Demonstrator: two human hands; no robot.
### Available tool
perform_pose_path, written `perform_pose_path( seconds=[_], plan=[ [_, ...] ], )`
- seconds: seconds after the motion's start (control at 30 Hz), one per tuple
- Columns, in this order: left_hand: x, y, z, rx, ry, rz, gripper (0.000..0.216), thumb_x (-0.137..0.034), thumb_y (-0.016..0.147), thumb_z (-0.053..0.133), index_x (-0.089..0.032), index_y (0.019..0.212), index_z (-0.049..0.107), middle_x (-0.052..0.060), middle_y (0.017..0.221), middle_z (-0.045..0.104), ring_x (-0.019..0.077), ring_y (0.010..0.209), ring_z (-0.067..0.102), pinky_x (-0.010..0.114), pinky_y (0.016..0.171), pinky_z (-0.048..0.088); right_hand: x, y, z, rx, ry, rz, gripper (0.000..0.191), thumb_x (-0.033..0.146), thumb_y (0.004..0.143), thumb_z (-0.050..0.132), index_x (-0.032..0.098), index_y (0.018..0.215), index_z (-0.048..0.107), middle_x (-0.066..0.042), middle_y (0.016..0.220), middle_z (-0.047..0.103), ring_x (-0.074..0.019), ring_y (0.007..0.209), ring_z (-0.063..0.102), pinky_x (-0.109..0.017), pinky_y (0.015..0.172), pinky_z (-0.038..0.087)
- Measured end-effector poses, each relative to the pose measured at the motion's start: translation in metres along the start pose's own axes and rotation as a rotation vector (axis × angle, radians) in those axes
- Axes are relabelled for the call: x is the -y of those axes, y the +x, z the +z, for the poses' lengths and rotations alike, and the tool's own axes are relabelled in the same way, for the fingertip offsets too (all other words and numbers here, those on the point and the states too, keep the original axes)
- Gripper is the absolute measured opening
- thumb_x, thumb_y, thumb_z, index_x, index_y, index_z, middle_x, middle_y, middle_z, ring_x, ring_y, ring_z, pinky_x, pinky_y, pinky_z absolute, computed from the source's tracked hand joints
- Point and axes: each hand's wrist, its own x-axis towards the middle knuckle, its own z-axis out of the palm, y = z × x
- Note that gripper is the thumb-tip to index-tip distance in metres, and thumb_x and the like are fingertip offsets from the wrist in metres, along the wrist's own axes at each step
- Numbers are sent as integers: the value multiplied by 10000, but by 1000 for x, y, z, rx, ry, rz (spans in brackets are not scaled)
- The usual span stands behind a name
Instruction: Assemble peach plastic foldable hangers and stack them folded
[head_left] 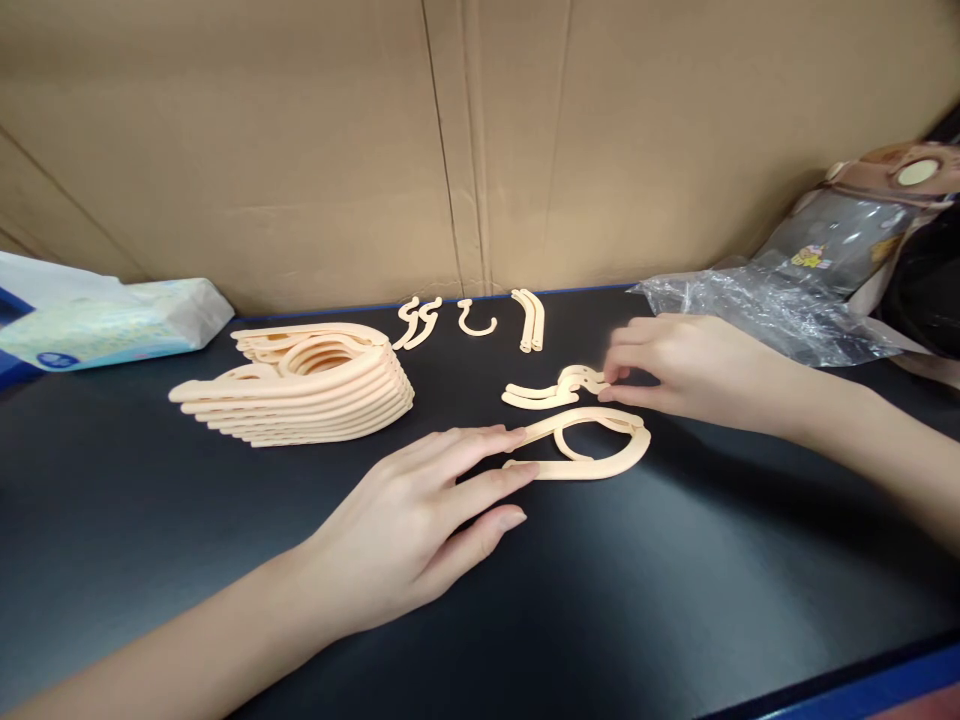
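My left hand (420, 505) rests with spread fingers, its fingertips touching the ends of a cream folding hanger (592, 468) that lies folded flat on the black table. Just behind that hanger, my right hand (667, 360) pinches the right end of a smaller cream hanger part (568, 385), which has curved arms. The fingertips partly cover it. A neat stack of folded hangers (322, 405) stands to the left of both hands. Loose hanger pieces lie farther back: two short curved arms (424, 325), a single hook (480, 328) and a pair of curved arms (532, 322).
A pack of tissues (150, 318) lies at the left. Crumpled clear plastic (780, 310) and a clear bottle with a brown lid (840, 235) are at the right. Cardboard (300, 150) forms a wall behind the black table (600, 620), which has a blue edge.
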Motion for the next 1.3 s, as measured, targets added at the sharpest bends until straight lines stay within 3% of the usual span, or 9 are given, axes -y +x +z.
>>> perform_pose_path(
  seconds=[0.17,0.9,1.3],
  plan=[
    [1,-1,-1,-63,-8,-20,329,-269,1021,418,-206,1055,739,72,1259,664,217,1127,637,338,920,544,-1,0,0,5,13,-50,203,260,925,530,192,786,661,-31,786,633,-189,729,590,-307,625,411],
    [4,-1,-2,-2,28,-29,382,-297,1053,320,-197,1192,661,50,1276,655,188,1145,619,322,905,490,3,0,2,-5,54,-88,232,283,970,505,187,848,677,-29,823,639,-182,752,588,-306,660,415],
    [-1,-2,3,100,134,-25,492,-444,1043,277,-154,1317,566,91,1404,557,236,1271,528,380,1039,453,6,-2,-8,-109,59,-81,248,287,984,470,171,898,673,-33,844,649,-196,764,598,-314,681,421]
  ],
)
